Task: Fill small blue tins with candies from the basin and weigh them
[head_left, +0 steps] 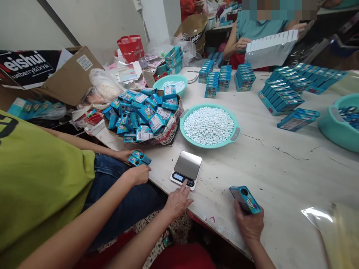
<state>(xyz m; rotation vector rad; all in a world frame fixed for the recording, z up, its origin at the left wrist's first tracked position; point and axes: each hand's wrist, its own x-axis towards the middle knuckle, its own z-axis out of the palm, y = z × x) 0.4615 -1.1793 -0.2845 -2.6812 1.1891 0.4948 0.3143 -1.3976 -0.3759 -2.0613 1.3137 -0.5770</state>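
Observation:
My left hand [178, 201] is at the table's front edge, its index finger stretched onto the buttons of a small kitchen scale [187, 165]. The scale's steel plate carries nothing, and its display is lit, with the digits too small to read surely. My right hand [250, 223] grips a blue box [245, 200] with a dark round spot on its end, held just above the table to the right of the scale. Behind the scale stands a turquoise bowl [237, 135] of small white and pale-blue candies.
At my left, a hand [123, 155] of a person in a yellow-green shirt [47, 179] holds two blue boxes [139, 158]. A carton [173, 136] is heaped with blue boxes. Stacked boxes [280, 95], another bowl [333, 130] and clear plastic [340, 231] lie right. Someone across holds white card [269, 50].

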